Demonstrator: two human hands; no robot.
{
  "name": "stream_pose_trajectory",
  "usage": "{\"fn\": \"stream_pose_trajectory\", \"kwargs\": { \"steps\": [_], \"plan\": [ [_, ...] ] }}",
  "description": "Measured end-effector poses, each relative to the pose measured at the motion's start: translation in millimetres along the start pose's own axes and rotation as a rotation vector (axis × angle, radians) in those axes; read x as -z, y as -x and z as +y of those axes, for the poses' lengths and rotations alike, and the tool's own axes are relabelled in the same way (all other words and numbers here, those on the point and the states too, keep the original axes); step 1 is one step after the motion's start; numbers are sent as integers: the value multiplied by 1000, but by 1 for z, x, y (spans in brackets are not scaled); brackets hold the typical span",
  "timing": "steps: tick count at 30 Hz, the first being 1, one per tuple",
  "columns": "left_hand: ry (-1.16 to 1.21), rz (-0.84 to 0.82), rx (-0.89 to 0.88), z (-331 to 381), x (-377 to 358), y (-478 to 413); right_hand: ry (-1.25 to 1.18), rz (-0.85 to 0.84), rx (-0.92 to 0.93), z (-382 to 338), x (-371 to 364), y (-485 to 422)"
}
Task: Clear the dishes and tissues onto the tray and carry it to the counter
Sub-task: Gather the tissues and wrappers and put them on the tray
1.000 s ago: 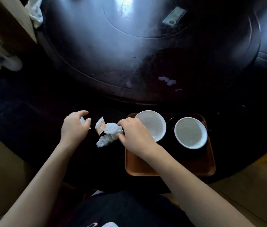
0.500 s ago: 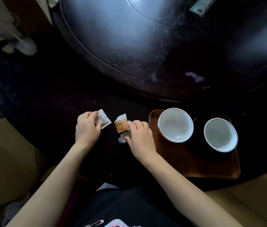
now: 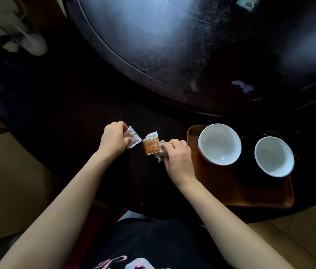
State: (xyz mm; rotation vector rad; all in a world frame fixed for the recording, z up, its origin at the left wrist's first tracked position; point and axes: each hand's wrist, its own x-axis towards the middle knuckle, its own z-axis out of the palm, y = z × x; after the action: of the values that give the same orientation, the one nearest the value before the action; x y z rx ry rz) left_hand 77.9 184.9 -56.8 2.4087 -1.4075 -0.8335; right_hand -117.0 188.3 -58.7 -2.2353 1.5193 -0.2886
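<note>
Dim scene; pale glare on the table (image 3: 153,32); edges blurred and curved.

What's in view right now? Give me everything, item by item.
bowls: two, white, on the tray, side by side; second one on the right.
tray: one, brown, on the near right part of the table.
orange packet: one, orange and white, held at the right hand.
crumpled tissue: one, white, bunched under the right hand.
white wrapper: one, white, pinched by the left hand.
white scraps: a few, on the turntable.
turntable: one, dark, glossy, table centre.
table: one, dark, round.
left hand: closed on the white wrapper.
right hand: closed on the crumpled tissue, left of the tray.
</note>
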Motion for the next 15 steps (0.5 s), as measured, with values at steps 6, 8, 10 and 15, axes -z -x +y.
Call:
{"fn": "stream_pose_trajectory", "kwargs": {
  "steps": [6,8,10,15],
  "plan": [
    [159,-143,2,4,14,3,-86,-41,0,0,5,0],
    [335,-183,13,6,19,9,-100,-35,-11,3,7,1],
    [448,-233,1,9,22,14,-99,-34,-19,5,7,3],
    [296,-275,-178,26,2,13,-124,-15,-6,7,8,7]
  ]
}}
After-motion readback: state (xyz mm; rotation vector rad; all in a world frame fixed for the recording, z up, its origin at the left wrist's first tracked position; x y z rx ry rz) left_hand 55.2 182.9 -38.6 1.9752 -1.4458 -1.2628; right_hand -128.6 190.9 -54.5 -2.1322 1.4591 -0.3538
